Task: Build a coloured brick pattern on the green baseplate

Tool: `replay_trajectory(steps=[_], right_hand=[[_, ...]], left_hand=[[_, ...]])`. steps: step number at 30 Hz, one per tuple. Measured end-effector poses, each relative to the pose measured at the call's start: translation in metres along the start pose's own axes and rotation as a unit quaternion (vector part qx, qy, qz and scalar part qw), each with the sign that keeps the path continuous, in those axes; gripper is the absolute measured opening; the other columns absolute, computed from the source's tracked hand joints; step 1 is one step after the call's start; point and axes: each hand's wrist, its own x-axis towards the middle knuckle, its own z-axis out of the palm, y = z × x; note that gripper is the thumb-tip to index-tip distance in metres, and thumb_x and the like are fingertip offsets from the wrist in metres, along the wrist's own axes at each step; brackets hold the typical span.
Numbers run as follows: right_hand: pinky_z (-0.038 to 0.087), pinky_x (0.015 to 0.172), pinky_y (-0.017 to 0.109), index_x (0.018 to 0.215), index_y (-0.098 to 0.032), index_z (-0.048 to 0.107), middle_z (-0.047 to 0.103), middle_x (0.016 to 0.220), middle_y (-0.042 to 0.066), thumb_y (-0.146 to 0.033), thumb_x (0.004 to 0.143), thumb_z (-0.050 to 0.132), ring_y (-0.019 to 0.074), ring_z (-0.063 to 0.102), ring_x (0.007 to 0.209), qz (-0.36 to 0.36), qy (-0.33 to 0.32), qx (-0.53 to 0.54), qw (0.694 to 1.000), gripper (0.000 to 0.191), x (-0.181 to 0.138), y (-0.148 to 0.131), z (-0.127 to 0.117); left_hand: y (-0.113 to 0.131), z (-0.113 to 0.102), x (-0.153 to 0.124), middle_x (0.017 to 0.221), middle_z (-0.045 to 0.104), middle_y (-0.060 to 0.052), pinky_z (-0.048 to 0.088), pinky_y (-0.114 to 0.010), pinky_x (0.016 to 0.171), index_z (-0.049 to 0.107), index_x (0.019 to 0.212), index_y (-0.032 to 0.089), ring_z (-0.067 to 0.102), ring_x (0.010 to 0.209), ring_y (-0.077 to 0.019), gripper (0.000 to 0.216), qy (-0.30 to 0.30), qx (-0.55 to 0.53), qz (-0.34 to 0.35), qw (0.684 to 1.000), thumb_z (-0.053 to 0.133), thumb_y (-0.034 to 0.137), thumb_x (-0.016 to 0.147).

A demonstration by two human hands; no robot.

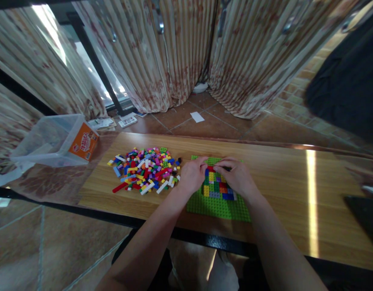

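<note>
A green studded baseplate lies on the wooden table, with a patch of multicoloured building bricks fixed on it. At the far side of that patch is a red building brick, its ends between the fingertips of both hands. My left hand is closed, its thumb and fingers pressed at the brick's left end. My right hand is curled over the plate from the other side, fingertips at the right end. The fingers partly hide the brick and the far part of the plate.
Left of the plate spreads a loose pile of building bricks on the wooden table. A clear plastic bin with an orange label stands beyond the table's left end. A dark flat object lies at the right. Curtains hang behind.
</note>
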Motion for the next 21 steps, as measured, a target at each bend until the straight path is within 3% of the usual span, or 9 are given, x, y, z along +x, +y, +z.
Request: replay_trajectory(steps=[10,21], right_hand=[[0.048,0.085,0.040,0.077,-0.024,0.076,0.068,0.091,0.007,-0.042,0.085,0.061,0.0235,0.063,0.091,-0.009,0.017,0.009,1.000,0.025,-0.002,0.009,0.006],[0.047,0.091,0.042,0.081,-0.023,0.076,0.068,0.095,0.008,-0.040,0.085,0.060,0.0244,0.063,0.096,-0.010,-0.003,0.002,1.000,0.024,-0.001,0.009,0.004]], left_hand=[[-0.001,0.002,0.000,0.117,0.072,-0.009,0.050,-0.035,0.100,0.068,0.120,0.015,0.068,0.110,-0.0222,0.031,0.000,0.008,0.005,1.000,0.050,0.018,0.095],[0.001,0.001,0.000,0.105,0.076,-0.009,0.053,-0.035,0.096,0.068,0.119,0.013,0.071,0.098,-0.0213,0.031,0.020,-0.052,-0.023,0.998,0.054,0.015,0.091]])
